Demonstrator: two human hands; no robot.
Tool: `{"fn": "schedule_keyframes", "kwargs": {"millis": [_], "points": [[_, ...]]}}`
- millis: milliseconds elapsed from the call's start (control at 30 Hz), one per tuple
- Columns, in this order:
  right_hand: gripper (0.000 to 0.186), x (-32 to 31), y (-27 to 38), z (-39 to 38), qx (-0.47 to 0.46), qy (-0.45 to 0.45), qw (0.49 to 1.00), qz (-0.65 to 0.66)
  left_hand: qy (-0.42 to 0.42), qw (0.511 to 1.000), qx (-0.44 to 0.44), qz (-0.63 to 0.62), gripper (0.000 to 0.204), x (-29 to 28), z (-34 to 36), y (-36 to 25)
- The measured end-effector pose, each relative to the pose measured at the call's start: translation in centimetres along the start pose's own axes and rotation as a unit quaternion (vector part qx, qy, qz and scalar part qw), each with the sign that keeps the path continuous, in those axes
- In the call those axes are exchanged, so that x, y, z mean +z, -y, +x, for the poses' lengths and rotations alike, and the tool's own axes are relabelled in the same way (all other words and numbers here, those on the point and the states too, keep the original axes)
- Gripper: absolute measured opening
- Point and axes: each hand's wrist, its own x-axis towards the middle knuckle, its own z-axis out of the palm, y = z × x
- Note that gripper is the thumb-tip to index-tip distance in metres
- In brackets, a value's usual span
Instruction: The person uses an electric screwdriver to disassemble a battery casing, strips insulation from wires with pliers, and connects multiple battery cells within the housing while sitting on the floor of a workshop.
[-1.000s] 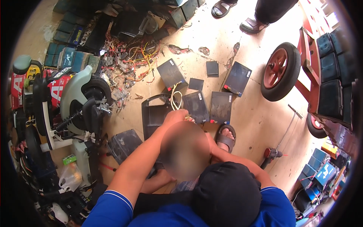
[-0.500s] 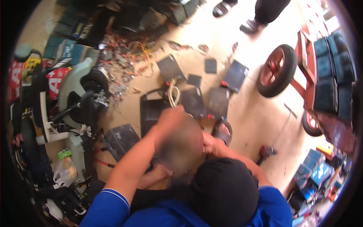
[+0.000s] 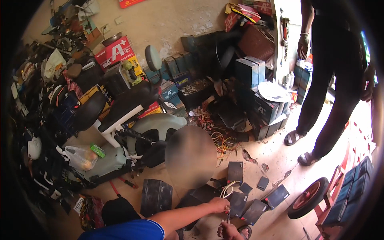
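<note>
Cream, looped, plastic-looking cable is nr the near edge of the beige tiled floor, just beyond the L hand. Long axis runs from that hand away, slightly R, toward the black, oblong, box-like block; can't tell if it joins on. L hand is nearer, touching: fingers look curled tight, pinching the cable's near end. R hand sits just below it, closer to the floor's near edge; a thin, grey, tool-like rod shows btwn the two, but can't tell whether R fingers grip it.

Outward: dark grey, flat-faced block just R of L hand; black, wide, scuffed block well to L. Red-and-yellow wire tangle toward the floor's far edge; pale green scooter along its L edge; black-tyred, red-hubbed wheel at its R edge.

Vs. earlier frame: view swung up & L, so the plaster wall now shows, plus more of the black-trousered person; hands & blocks sit lower; L hand's still at the cable.
</note>
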Motion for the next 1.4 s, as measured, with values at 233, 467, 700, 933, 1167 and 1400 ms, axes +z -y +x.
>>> {"fn": "schedule_keyframes", "kwargs": {"millis": [233,467,700,933,1167,1400], "points": [[0.037,1.8,4.3,-4.3,0.015,0.031,0.998,-0.051,-0.033,0.999,0.03,0.032,0.021,1.7,-2.0,1.5],[0.038,1.6,2.6,-2.7,0.005,0.027,0.999,-0.047,0.004,0.999,0.013,0.038,0.025,0.7,-1.8,1.7],[0.044,-0.8,0.7,0.8,-0.413,-0.204,0.703,-0.542,0.008,0.998,0.019,0.067,0.033,-1.4,-1.5,1.7],[0.044,1.8,1.7,-2.5,-0.056,-0.021,0.992,-0.111,-0.028,0.996,0.034,0.081,0.033,0.7,-2.8,0.7],[0.043,2.8,0.1,-5.0,-0.057,-0.029,0.99,-0.125,-0.032,0.994,0.052,0.089,0.021,2.4,-7.8,-0.8],[0.049,3.0,-3.1,-8.2,-0.076,-0.04,0.926,-0.369,-0.084,0.99,0.058,0.098,0.012,5.6,-12.8,0.1]]}}
